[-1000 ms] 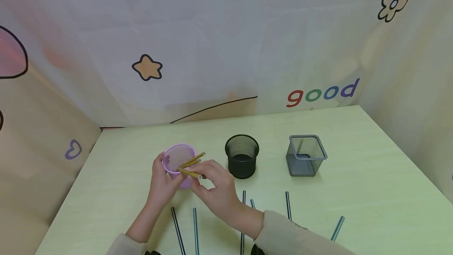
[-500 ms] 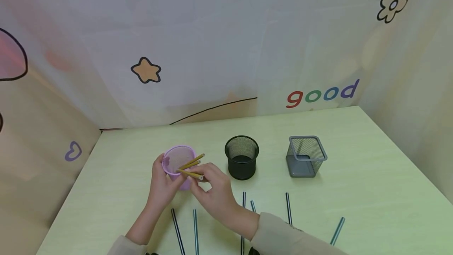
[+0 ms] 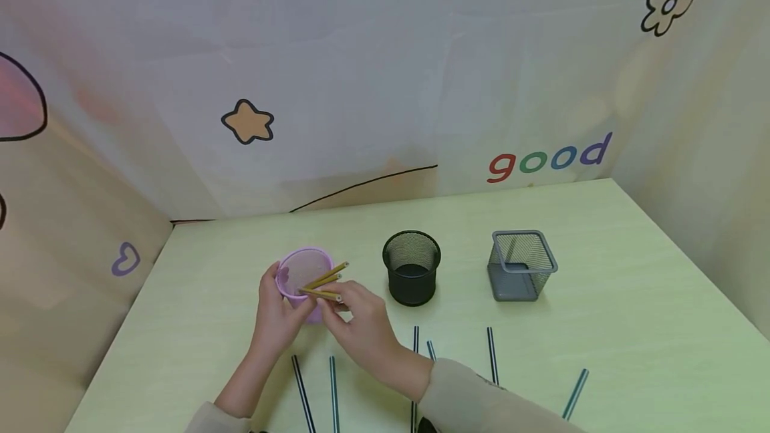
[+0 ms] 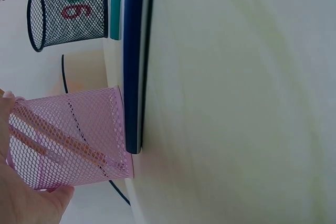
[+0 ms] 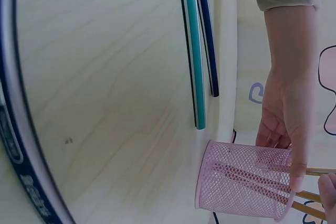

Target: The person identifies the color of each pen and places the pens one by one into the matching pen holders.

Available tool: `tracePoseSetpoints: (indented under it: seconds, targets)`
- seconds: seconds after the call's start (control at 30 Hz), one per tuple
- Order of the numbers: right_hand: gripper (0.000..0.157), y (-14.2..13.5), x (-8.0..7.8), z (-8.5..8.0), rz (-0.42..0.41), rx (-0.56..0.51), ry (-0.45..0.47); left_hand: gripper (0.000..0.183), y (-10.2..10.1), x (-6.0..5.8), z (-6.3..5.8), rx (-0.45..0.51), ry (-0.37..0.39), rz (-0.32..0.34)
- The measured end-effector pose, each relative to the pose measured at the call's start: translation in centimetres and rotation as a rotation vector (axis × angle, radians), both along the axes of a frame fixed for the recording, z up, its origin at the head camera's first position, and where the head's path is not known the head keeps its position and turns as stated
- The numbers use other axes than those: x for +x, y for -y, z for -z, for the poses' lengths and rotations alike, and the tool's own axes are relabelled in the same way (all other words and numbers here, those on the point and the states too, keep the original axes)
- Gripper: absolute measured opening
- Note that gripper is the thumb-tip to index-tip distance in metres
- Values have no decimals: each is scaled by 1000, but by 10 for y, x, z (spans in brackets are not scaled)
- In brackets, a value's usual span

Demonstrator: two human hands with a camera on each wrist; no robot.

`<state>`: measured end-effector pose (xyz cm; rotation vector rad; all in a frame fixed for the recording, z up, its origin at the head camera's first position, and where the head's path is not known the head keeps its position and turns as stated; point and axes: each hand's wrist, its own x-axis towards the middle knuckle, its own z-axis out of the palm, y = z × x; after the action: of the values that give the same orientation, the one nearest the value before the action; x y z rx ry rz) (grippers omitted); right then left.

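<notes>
A pink mesh pen cup stands on the table, tilted slightly if at all. My left hand grips its left side, thumb at the near rim, as the right wrist view also shows around the cup wall. Two yellow pencils lean in the cup, their ends sticking out to the right. With thumb and fingers, my right hand pinches a third yellow pencil at the rim. In the left wrist view, pencil shafts show through the mesh.
A round black mesh cup stands right of the pink one, and a square grey mesh holder farther right. Several dark blue and teal striped pencils lie nearer me, including a blue one, a teal one and another teal one.
My right hand has shifted slightly left, still pinching the yellow pencil at the rim. The left hand and the pink cup stay where they were.
</notes>
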<state>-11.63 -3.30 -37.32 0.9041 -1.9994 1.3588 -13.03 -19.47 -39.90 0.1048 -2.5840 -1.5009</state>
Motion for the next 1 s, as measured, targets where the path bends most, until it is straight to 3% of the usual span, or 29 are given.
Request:
tracePoseSetpoints:
  seconds: [0.2,0.63,1.0]
  targets:
    - [16,10,-4,3,21,69,-21,87,3,0,1,12,-48,-6]
    - [15,13,-7,8,84,134,45,84,-1,0,1,29,-18,2]
    - [14,17,-8,9,109,150,42,83,-1,1,2,8,-18,-4]
